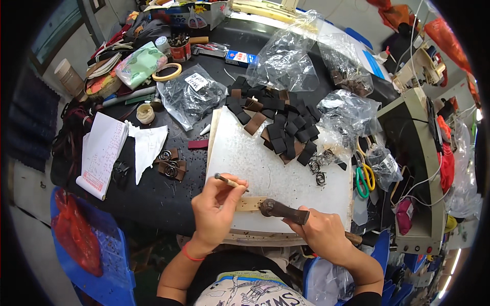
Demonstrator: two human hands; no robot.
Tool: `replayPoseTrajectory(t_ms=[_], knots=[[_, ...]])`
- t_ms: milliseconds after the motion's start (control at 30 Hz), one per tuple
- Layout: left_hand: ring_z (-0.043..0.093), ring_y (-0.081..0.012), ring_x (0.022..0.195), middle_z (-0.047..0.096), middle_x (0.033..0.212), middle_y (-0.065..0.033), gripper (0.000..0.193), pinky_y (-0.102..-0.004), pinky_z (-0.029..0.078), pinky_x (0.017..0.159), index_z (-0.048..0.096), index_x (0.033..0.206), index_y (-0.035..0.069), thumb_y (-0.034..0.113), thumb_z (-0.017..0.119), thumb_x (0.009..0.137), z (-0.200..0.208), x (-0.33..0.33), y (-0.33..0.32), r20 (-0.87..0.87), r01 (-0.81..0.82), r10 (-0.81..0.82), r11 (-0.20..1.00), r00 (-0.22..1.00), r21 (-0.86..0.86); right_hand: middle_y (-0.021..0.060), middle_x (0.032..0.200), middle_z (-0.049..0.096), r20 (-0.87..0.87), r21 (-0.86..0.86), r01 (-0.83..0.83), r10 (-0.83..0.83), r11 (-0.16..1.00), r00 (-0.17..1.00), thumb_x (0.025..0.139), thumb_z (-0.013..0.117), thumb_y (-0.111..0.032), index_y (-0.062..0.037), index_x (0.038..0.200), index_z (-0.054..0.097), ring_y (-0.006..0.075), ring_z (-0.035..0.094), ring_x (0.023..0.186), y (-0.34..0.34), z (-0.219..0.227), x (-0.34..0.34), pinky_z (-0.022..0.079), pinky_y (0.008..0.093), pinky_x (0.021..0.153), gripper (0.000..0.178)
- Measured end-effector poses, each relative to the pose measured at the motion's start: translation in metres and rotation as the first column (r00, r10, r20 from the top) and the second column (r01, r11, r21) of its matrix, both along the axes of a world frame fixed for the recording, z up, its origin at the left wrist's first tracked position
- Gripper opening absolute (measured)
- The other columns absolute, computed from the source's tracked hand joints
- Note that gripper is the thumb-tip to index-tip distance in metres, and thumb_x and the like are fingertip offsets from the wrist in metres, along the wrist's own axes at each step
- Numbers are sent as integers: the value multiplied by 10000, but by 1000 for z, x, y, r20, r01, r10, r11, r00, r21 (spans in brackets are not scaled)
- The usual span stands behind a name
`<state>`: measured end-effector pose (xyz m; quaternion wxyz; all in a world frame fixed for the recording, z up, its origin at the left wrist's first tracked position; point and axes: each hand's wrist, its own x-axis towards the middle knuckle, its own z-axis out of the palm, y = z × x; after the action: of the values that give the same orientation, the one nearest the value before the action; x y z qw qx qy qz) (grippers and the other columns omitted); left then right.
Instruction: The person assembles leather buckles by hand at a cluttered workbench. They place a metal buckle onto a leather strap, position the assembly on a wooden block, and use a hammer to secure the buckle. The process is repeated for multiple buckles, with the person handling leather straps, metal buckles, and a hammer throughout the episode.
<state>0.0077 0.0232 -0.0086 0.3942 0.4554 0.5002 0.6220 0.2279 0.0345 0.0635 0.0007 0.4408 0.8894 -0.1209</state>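
Observation:
My left hand [214, 210] pinches a thin metal punch [230, 181] between thumb and fingers, tilted over the white board. Below it lies a narrow beige strip [249, 203] with small dark marks. In my right hand [322, 230] is a hammer [284, 211], its dark, worn head resting over or just above the strip's right end; I cannot tell if they touch. Part of its wooden handle [353, 238] shows past the hand. Farther up the white board [245, 168] lies a heap of black and brown folded strap pieces [286, 120], with dark metal rings [320, 177] at its lower right.
Green-handled scissors [361, 182] and yellow-handled scissors [368, 176] lie at the board's right. More rings sit on brown pieces [171, 166] at left, near a notebook [102, 153] and a torn white sheet [148, 148]. Clear plastic bags [286, 56] stand behind the heap.

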Motion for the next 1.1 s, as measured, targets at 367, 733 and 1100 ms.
replayPoseTrajectory(t_ms=[367, 733, 1100], knots=[[653, -147, 912, 685, 976, -139, 247, -269, 531, 802, 532, 1184, -49, -9, 543, 940, 2, -21, -10, -104, 248, -263, 959, 959, -137, 75, 559, 541, 4, 31, 12, -12, 999, 1000, 868, 689, -278, -70, 789, 552, 274, 546, 438, 1, 4, -5, 413, 381, 390, 261], [674, -169, 878, 684, 963, -127, 219, -284, 543, 766, 576, 1134, -1, -26, 563, 917, -2, -23, -12, -279, 267, -277, 961, 919, -75, 58, 614, 550, 46, 21, -2, 1, 1000, 999, 855, 669, -271, -76, 802, 478, 239, 594, 489, 1, 4, -3, 434, 371, 399, 278], [660, -360, 752, 647, 973, -178, 259, -384, 545, 610, 542, 1089, 9, -17, 620, 843, -2, -20, -18, -595, 261, -148, 959, 790, 108, 44, 544, 537, -855, -225, 305, -338, 925, 393, 942, 565, -301, -60, 876, 565, 161, 499, 390, 11, 51, 8, 389, 299, 349, 250]])
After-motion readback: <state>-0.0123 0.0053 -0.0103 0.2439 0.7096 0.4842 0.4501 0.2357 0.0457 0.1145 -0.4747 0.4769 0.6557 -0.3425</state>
